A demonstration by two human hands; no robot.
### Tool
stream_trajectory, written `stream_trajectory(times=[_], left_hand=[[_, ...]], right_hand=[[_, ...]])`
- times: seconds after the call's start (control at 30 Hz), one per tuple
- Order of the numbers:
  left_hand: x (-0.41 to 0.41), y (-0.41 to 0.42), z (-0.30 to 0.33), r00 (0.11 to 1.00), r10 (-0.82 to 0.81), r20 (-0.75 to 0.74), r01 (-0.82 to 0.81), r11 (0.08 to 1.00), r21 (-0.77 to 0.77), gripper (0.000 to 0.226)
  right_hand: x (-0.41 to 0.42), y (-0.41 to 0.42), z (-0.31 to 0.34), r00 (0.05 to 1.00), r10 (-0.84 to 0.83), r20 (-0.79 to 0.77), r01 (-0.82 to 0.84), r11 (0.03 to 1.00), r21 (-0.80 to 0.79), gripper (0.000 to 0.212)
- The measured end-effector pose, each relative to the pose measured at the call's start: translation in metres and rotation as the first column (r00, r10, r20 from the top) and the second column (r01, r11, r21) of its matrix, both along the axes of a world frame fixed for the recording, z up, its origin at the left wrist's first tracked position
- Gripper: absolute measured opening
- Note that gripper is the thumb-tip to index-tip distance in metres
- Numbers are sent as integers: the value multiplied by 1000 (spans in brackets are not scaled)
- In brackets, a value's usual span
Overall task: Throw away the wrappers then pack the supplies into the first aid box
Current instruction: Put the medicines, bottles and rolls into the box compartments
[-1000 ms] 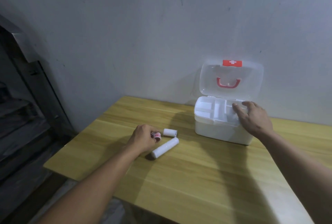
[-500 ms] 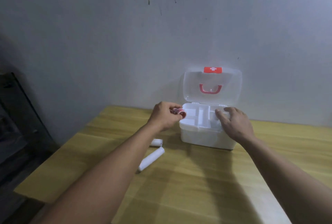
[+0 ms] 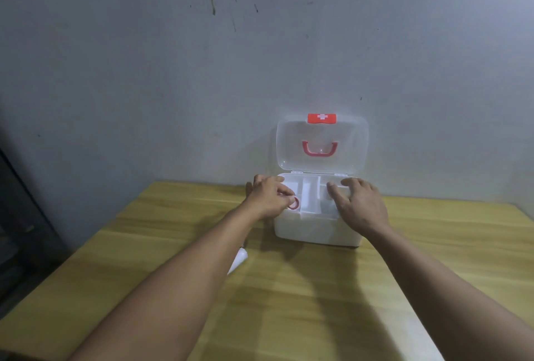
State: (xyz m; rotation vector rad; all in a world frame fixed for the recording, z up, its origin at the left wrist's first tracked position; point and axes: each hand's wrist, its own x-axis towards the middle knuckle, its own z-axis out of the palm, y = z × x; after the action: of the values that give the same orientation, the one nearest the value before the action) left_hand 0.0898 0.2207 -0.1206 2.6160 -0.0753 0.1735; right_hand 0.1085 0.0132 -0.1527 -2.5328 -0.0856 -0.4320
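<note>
The white first aid box (image 3: 315,230) stands on the wooden table (image 3: 318,288) against the wall, its clear lid (image 3: 322,143) with red handle and red latch standing upright. My left hand (image 3: 270,198) is over the box's left tray compartment, fingers closed on a small red-rimmed tape roll (image 3: 294,203). My right hand (image 3: 359,204) rests palm down on the box's right side with spread fingers, holding nothing. The end of a white bandage roll (image 3: 238,261) peeks out beside my left forearm; the rest is hidden.
A grey stained wall (image 3: 260,57) rises right behind the table. Dark furniture (image 3: 20,216) stands to the left of the table's left edge. Bare tabletop lies in front of the box between my arms.
My left hand carried the tape roll from the table up to the box and now lowers it into the left compartment. My right hand stayed on the box. The view shifted closer.
</note>
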Motion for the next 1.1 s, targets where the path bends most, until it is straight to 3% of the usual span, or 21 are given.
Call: stream_trajectory(times=[0.13,0.23,0.3,0.4,0.57,0.67,0.73,0.83,0.97,1.03,1.1], left_hand=[[3,4,-12,995,-86,-51,77,985,-156,37],[-1,7,-17,993,-6,122,37,965,-260,29],[-1,11,-18,983,25,183,7,985,-172,30],[1,13,-16,994,11,112,-10,1000,-7,33],[0,16,-17,996,24,81,-31,996,83,37],[-11,20,-15,973,19,232,2,996,-89,44],[-20,28,-12,959,130,252,-79,975,-206,42],[-34,51,-20,969,229,93,-209,961,-182,41],[-64,81,-43,944,130,-304,-88,985,148,81],[-76,88,-54,928,107,-356,-5,961,276,87],[-83,88,-59,951,82,-297,0,964,265,81]], right_hand=[[-2,1,2,1000,-6,-5,6,1000,26,60],[-3,1,3,1000,-7,-8,7,1000,29,59],[-4,1,3,1000,-9,-9,9,1000,27,58],[-4,1,3,1000,-12,-13,12,1000,24,59],[-2,1,2,1000,-8,-10,8,1000,21,59],[-1,0,2,1000,-8,-11,9,1000,19,60],[0,-1,2,1000,-11,-11,11,1000,8,61],[1,-1,1,1000,1,-6,-1,1000,5,61],[3,-1,-2,1000,-5,-7,5,1000,0,62],[4,-2,-3,1000,-10,-14,10,1000,11,62],[4,-2,-4,1000,-13,-25,13,1000,20,64]])
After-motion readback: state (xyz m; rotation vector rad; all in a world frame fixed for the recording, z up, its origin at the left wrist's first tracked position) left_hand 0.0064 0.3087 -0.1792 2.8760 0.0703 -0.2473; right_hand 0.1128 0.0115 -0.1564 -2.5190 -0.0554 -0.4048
